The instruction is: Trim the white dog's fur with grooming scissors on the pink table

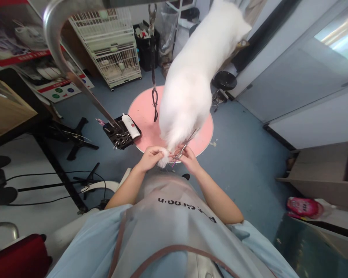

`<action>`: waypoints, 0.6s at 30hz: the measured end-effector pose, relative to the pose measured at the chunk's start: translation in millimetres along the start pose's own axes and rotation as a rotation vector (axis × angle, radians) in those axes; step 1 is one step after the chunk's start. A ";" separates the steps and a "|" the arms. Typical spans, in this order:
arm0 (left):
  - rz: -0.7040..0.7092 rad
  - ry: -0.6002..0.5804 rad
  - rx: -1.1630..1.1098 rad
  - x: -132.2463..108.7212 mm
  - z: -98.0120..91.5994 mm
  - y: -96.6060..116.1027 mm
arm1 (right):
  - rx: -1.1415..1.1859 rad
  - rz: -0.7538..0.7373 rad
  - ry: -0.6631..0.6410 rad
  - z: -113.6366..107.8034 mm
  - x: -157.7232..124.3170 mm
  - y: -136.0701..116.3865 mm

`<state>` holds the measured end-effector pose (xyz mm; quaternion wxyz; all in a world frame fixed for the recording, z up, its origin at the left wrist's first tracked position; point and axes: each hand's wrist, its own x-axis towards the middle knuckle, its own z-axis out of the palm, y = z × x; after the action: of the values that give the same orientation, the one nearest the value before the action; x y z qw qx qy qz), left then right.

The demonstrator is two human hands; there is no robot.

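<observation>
A large fluffy white dog stands on a round pink grooming table, its rear end toward me and its head away. My left hand is closed around a tuft of white fur at the dog's rear, at the table's near edge. Whether this is the tail tip or a paw, I cannot tell. Just to the right, my right hand grips a pair of scissors, the metal blades slanting up and right beside the dog's rump.
A metal grooming arm rises at the left, with a hanging strap. A black tool tray carries a white bottle and several scissors. Beyond stand white wire cages and a black bin; a grey cabinet is at right.
</observation>
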<state>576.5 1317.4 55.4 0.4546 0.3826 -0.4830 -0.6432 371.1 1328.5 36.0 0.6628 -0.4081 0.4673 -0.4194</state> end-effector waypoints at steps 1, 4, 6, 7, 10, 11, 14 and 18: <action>-0.002 -0.005 0.014 -0.5 0.8 -1.2 | -0.028 -0.021 0.001 -4.5 1.2 -3.2; 0.025 -0.045 0.097 -2.3 6.3 -3.6 | -0.155 -0.061 0.020 -17.5 4.5 -14.7; 0.076 -0.089 0.183 -2.9 11.7 -4.1 | -0.210 -0.093 0.040 -24.5 5.6 -22.6; 0.109 -0.113 0.230 -2.9 14.3 -4.1 | -0.235 -0.112 0.041 -27.4 5.7 -26.1; 0.225 -0.184 0.378 -1.7 19.9 -4.2 | -0.353 -0.140 0.059 -34.1 6.4 -31.3; 0.266 -0.209 0.431 -1.1 21.1 -4.1 | -0.390 -0.136 0.076 -36.0 6.9 -30.7; 0.403 -0.299 0.599 0.5 27.1 -2.4 | -0.405 -0.122 0.119 -41.9 7.7 -20.8; 0.700 -0.491 0.755 10.4 57.2 8.0 | -0.312 -0.107 0.199 -45.5 -1.8 10.3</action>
<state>521.9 1322.2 76.3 0.3468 0.1750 -0.8688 -0.3070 328.7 1326.6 16.4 0.5188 -0.4866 0.5675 -0.4147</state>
